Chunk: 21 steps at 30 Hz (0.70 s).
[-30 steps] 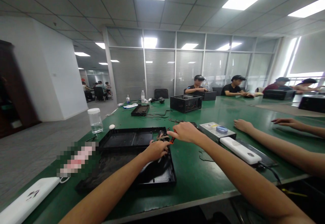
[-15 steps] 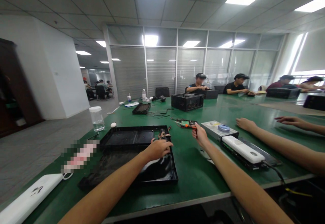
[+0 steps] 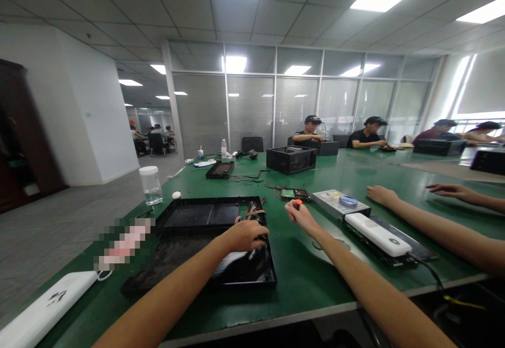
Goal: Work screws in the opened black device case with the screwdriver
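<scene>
My left hand [image 3: 245, 235] is closed over the right side of a black plastic panel [image 3: 189, 264], its fingers curled down. What they hold, if anything, is hidden. Bundled wires [image 3: 254, 212] lie at the panel's far right corner, just beyond that hand. My right hand [image 3: 303, 217] is raised over the table, closed around a screwdriver; only the orange part [image 3: 299, 202] of it shows clearly above the fingers. Behind this hand lies a small green circuit board [image 3: 291, 194] with thin wires beside it.
A metal box [image 3: 335, 204] with a blue round item and a white power bank [image 3: 376, 234] stand to the right. Another person's forearms [image 3: 430, 219] rest beyond them. A clear jar [image 3: 150, 186] stands left; a black computer case [image 3: 291, 159] sits farther back. Co-workers sit opposite.
My right hand has drawn back slightly toward me and left, turning the screwdriver from pointing left to a more upright hold. The left hand stays nearly in place.
</scene>
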Tool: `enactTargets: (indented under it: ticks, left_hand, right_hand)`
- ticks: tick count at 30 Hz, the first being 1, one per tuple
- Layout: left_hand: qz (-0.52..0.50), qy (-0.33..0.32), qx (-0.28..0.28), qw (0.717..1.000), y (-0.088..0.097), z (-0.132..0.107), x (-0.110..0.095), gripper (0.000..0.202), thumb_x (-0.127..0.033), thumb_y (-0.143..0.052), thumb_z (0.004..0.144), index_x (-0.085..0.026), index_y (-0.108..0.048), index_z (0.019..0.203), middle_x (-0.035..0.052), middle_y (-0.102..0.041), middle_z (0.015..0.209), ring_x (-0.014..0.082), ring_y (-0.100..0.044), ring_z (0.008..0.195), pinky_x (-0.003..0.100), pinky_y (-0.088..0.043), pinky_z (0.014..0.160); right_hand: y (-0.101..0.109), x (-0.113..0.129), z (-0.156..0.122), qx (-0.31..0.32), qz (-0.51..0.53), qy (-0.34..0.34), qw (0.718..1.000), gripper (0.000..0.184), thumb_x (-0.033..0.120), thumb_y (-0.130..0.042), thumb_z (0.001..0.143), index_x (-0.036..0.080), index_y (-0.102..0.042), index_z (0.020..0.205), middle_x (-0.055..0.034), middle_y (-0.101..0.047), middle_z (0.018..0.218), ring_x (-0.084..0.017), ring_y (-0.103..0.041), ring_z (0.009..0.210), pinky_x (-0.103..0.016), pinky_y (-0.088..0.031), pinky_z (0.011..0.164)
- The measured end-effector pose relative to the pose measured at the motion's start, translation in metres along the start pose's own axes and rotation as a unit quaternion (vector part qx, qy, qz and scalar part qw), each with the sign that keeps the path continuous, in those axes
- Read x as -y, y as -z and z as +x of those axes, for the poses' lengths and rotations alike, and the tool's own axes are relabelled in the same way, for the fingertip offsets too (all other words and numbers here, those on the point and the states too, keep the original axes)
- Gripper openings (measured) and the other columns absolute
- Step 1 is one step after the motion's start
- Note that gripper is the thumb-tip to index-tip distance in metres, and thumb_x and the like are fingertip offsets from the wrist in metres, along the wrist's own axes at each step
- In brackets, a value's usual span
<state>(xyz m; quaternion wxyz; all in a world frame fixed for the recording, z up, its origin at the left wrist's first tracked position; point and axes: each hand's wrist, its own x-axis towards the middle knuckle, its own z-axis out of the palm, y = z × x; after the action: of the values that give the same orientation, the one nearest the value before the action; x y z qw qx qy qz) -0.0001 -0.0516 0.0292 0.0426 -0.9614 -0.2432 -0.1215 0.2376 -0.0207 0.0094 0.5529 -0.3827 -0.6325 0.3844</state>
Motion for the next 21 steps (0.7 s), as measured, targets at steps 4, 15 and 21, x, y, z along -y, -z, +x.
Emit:
enactTargets:
  ticks: [4,15,21]
  left_hand:
    - [0.000,0.045,0.025,0.999,0.030,-0.005,0.023,0.025,-0.032,-0.051,0.079,-0.020,-0.052,0.100,0.0025,-0.059,0.091,0.0153,-0.054,0.082,0.022,-0.038,0.072]
    - [0.069,0.167,0.200,0.963,0.026,-0.062,0.104,0.019,-0.026,-0.064,0.066,-0.018,-0.056,0.082,0.0009,-0.061,0.082,0.0157,-0.056,0.074,0.021,-0.040,0.060]
    - [0.114,0.104,0.120,0.981,0.046,-0.048,0.097,0.022,-0.028,-0.063,0.069,-0.019,-0.057,0.089,0.0043,-0.060,0.091,0.0191,-0.055,0.088,0.025,-0.040,0.075]
  right_hand:
    - [-0.037,0.038,-0.061,0.213,-0.281,0.163,0.921,0.023,0.035,-0.042,0.083,0.017,-0.055,0.081,-0.0020,-0.058,0.077,-0.011,-0.052,0.066,-0.023,-0.038,0.060]
    - [-0.052,0.049,-0.164,0.193,-0.544,0.235,0.782,0.012,0.025,-0.048,0.082,0.019,-0.048,0.071,-0.0003,-0.054,0.070,-0.013,-0.047,0.064,-0.025,-0.029,0.056]
    - [-0.058,0.033,-0.133,0.176,-0.564,0.204,0.781,0.009,0.024,-0.048,0.081,0.018,-0.050,0.074,-0.0022,-0.055,0.076,-0.014,-0.049,0.071,-0.023,-0.033,0.058]
